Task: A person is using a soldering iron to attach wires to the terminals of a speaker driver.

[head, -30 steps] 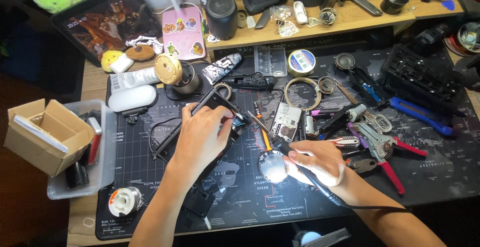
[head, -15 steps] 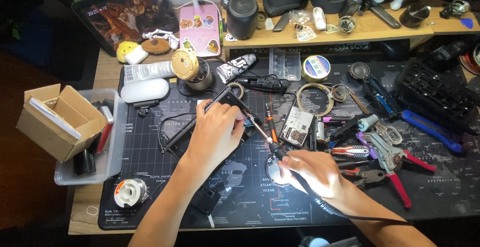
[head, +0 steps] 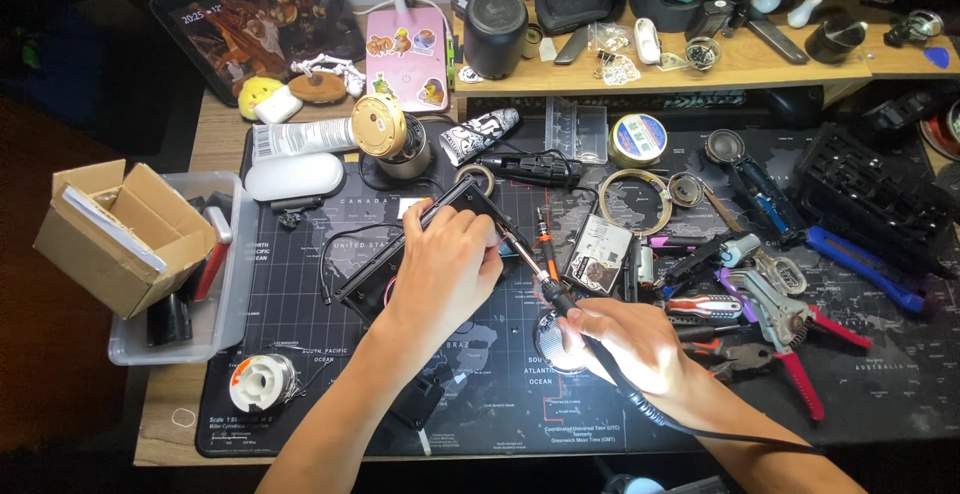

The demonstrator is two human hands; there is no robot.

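Observation:
My left hand (head: 445,269) rests over a flat black rectangular device (head: 400,244) lying tilted on the dark desk mat (head: 300,374), fingers closed on its upper end. My right hand (head: 630,344) grips a black soldering iron (head: 550,289) like a pen. Its metal tip points up-left and ends beside my left fingers at the device's edge. The iron's black cable (head: 720,436) trails off to the lower right. The spot where the tip meets the device is hidden by my left fingers.
A solder spool (head: 262,382) lies at the mat's lower left. A cardboard box (head: 120,229) sits in a clear bin at left. A small circuit board (head: 598,254), pliers and cutters (head: 775,329), tape rolls (head: 637,141) and a brass iron stand (head: 385,134) crowd the mat.
Both hands stay on the device and the iron. The view has shifted a little, so the desk sits lower and further right in frame.

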